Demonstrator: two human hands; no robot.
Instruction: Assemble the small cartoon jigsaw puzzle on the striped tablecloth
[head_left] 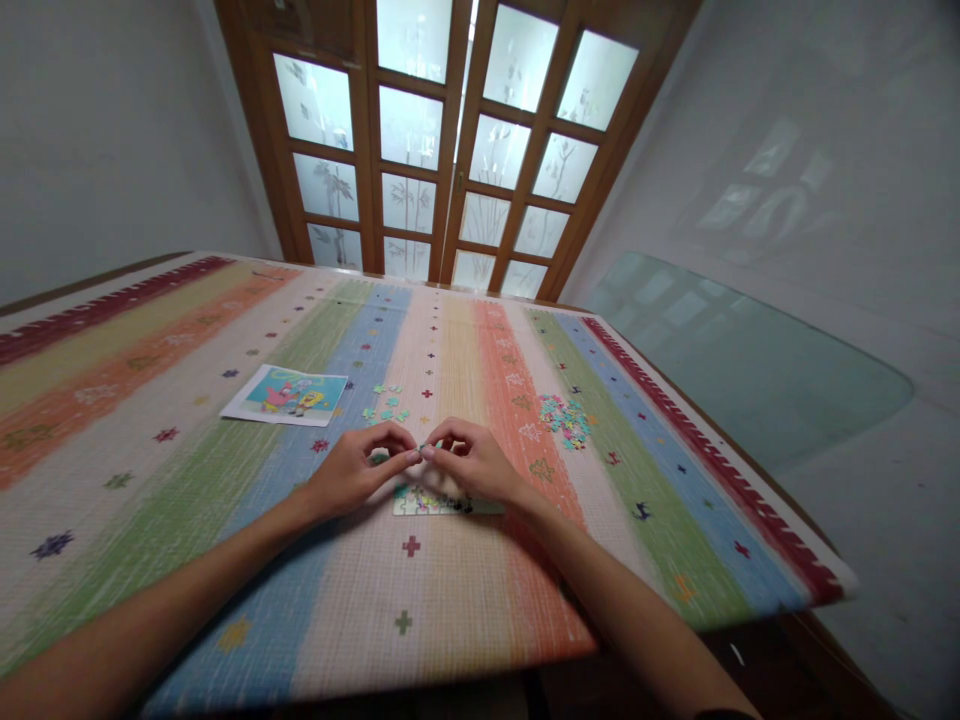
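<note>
My left hand point(365, 466) and my right hand point(472, 462) meet fingertip to fingertip over a jigsaw puzzle point(420, 502). Between the pinched thumbs and forefingers is a small green puzzle piece point(422, 450), mostly covered by the fingers. Below them, the partly assembled puzzle lies flat, its lower rows showing coloured pieces while my hands hide much of the upper part. Just beyond my left hand, several loose light-green pieces point(388, 403) are spread on the cloth.
A printed cartoon picture point(289, 395) lies to the left. On the right sits a heap of loose puzzle pieces point(566, 420). A striped tablecloth point(465, 620) covers the table. Wooden doors with glass panes point(442, 140) stand behind it, and walls rise on both sides.
</note>
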